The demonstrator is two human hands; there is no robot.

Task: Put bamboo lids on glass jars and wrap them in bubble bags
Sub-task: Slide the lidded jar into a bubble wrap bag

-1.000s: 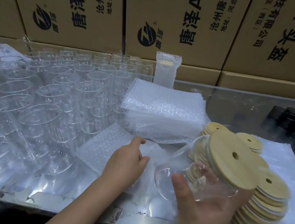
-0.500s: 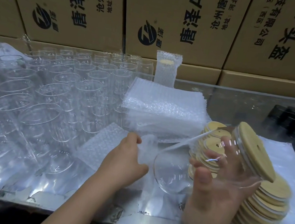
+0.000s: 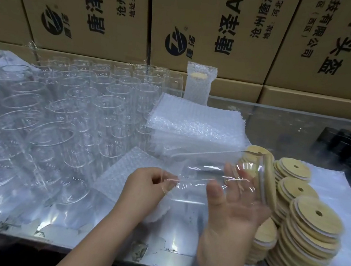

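Here, the right hand [image 3: 235, 206] clasps a lidded glass jar [image 3: 198, 178] lying sideways, bamboo lid [image 3: 269, 184] toward the lid stacks [image 3: 309, 237] at its right; the left hand [image 3: 146, 188] pinches a bubble bag [image 3: 121, 170] beside the jar's base.

Left hand [image 3: 143, 186], right hand [image 3: 233, 208] bare; forearms bare to frame edge.

Clear glass jar w/ lid [image 3: 204, 180]: colourless, see-thru, white glints. Its round bamboo lid [image 3: 269, 184]: pale tan, white seal ring. Stacked round bamboo lids [image 3: 314, 218]: same tan/white banding. Open clear glass jars [image 3: 81, 103]: colourless. Loose bubble-wrap bag [image 3: 121, 170] & stack of bubble-wrap bags [image 3: 195, 122]: translucent white, dotted bubble pattern. Brown cardboard boxes [image 3: 217, 16]: black print, round black logos. Shiny table top [image 3: 91, 233]: silvery. Dark objects [image 3: 350, 141] at far right: black, too blurred to ID.
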